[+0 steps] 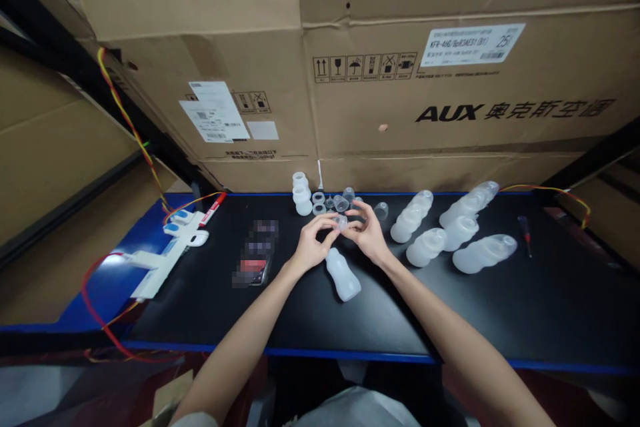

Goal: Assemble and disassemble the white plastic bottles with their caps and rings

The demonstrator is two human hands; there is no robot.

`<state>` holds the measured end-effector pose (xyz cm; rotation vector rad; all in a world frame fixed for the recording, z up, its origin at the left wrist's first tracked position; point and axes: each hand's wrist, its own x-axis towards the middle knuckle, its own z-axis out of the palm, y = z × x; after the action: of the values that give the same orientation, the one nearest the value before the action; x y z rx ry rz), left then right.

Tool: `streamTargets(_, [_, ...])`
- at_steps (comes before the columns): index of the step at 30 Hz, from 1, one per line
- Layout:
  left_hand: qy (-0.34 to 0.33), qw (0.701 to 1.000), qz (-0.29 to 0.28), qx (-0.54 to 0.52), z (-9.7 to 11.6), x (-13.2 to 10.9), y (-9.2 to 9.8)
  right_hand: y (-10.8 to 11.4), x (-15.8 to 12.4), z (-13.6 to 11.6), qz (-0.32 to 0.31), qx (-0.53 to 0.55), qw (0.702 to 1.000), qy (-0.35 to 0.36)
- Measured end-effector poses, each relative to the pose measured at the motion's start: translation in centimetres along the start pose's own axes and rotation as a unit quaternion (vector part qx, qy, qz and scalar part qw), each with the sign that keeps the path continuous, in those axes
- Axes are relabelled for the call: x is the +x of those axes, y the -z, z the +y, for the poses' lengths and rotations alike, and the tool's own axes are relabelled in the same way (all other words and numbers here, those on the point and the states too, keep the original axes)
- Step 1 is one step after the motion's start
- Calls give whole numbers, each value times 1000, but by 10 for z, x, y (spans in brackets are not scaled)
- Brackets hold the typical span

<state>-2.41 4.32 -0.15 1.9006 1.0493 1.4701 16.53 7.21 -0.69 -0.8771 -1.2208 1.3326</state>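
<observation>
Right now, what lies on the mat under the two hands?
A translucent bottle lies on the black mat just below the left hand and right hand. Anything directly beneath the palms is hidden.

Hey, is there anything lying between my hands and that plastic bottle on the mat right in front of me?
Nothing visible does. The left hand and right hand pinch a small clear piece together above the mat, and the plastic bottle lies just below them with only bare mat between.

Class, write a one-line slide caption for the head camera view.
Both hands, left hand and right hand, pinch a small clear cap above a white bottle lying on the black table.
</observation>
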Motion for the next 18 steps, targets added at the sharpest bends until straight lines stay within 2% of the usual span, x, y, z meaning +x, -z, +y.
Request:
streamTargets(8, [20, 999, 16, -25, -5, -2, -1, 5, -1, -8, -61, 75, 995, 11])
streamTargets(11, [9, 1000, 6, -16, -4, 1, 4, 3, -4, -10, -86, 87, 992, 10])
streamTargets(14, [1, 999, -34, -20, -2, 5, 13, 0, -7, -11, -95, 54, 992, 58])
streamTargets(18, [19, 996, -68, -56, 0, 7, 17, -1, -15, -17, -123, -46, 985, 113])
